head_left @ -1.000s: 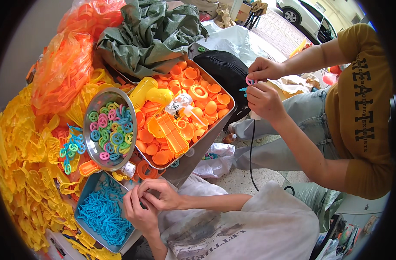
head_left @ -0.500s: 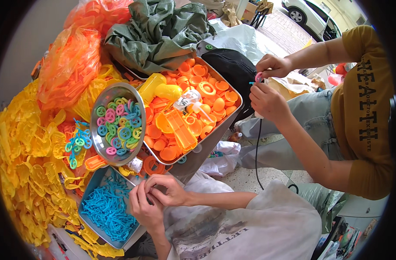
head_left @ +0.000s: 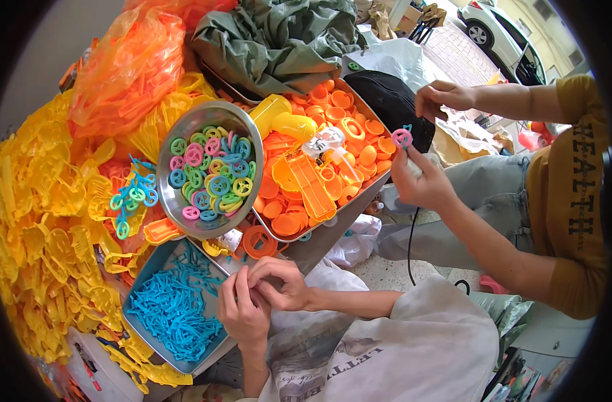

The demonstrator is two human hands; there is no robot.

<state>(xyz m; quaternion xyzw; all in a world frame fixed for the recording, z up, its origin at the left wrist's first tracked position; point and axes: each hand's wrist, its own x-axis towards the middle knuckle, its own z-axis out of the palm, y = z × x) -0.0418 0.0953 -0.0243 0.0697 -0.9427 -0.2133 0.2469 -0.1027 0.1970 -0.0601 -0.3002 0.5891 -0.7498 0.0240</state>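
My left hand [head_left: 243, 316] and my right hand [head_left: 284, 283] meet over the near corner of a blue tray [head_left: 157, 260]. Their fingers are pinched together, and they hide whatever may be between them. Thin light-blue plastic pieces [head_left: 178, 315] lie heaped in that tray, left of my left hand. Beyond it tilts a round metal bowl [head_left: 165, 151] of small plastic wheels [head_left: 219, 184] in pink, green, yellow and blue. Several blue pieces with wheels fitted [head_left: 137, 194] rest on the pile left of the bowl.
A tray [head_left: 279, 236] of orange parts [head_left: 292, 221] sits right of the bowl. Yellow plastic parts [head_left: 44, 268] heap at left, below an orange bag [head_left: 128, 87]. Across from me, a co-worker's hand [head_left: 416, 177] holds a pink wheel [head_left: 401, 138] with a blue piece; their other hand [head_left: 445, 97] is apart.
The view has shifted, so the trays and bowl appear farther right. My hands stay pinched together. The co-worker's upper hand has come away from the pink wheel, which the lower hand keeps.
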